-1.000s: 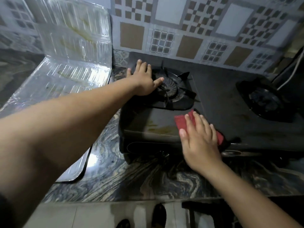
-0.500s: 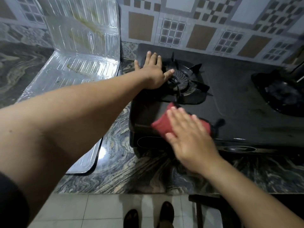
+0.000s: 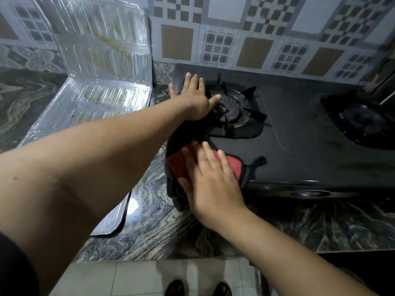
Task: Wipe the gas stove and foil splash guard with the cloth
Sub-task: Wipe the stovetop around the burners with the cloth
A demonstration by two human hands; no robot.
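Note:
A black two-burner gas stove [image 3: 299, 150] stands on the marbled counter. My left hand [image 3: 193, 99] lies flat with straight fingers on the stove's far left corner, its thumb touching the left burner grate [image 3: 237, 107]. My right hand [image 3: 209, 180] presses flat on a red cloth [image 3: 233, 164] at the stove's front left corner; the cloth has a dark edge and a loop at its right. The foil splash guard [image 3: 102, 86] stands left of the stove, folded, with yellowish grease stains on its upright panel.
The right burner [image 3: 361, 122] sits at the stove's far right. A patterned tile wall [image 3: 256, 33] runs behind. The marbled counter [image 3: 154, 231] ends at a front edge above a tiled floor, where my feet [image 3: 198, 288] show.
My right hand has slid the red cloth leftward along the stove's front, from the middle to the front left corner. My left hand has stayed on the stove by the left burner.

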